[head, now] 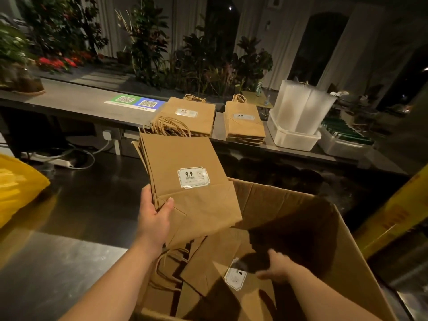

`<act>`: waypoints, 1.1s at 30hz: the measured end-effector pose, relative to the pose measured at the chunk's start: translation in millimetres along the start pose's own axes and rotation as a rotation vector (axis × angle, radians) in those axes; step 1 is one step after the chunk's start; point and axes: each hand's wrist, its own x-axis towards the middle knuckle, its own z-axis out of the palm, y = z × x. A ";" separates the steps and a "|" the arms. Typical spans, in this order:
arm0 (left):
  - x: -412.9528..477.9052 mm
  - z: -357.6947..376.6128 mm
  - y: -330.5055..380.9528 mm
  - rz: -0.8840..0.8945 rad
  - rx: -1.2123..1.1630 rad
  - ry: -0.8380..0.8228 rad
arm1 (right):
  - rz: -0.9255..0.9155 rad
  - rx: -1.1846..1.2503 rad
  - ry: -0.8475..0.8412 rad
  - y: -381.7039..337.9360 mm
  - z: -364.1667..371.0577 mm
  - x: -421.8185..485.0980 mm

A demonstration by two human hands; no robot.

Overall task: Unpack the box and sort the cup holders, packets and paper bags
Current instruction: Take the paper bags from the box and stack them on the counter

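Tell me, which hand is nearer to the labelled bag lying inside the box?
Right. The right hand is down in the box, beside that bag. The left hand is higher, gripping a bundle of bags at the box's rim.

A long grey counter [76,103] carries a green-and-blue QR-code sign [135,103], two stacks of brown paper bags [192,117] side by side, a white tub [293,139] of clear plastic sleeves [301,107] and a second tub [340,147] of green packets [345,130].
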 end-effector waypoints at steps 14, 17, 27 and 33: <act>-2.8 1.8 -0.5 0.025 0.052 -0.009 | 0.118 0.077 0.183 7.9 10.2 5.7; -2.1 2.1 1.2 0.037 0.050 0.012 | 0.060 0.338 0.222 5.5 2.3 -0.6; -3.2 -5.8 -2.4 0.036 -0.047 0.092 | -0.257 -0.060 0.435 -34.2 -165.2 -109.8; -0.6 -6.3 -2.3 0.035 -0.050 0.027 | -0.497 -0.652 0.469 -72.7 -207.1 -176.4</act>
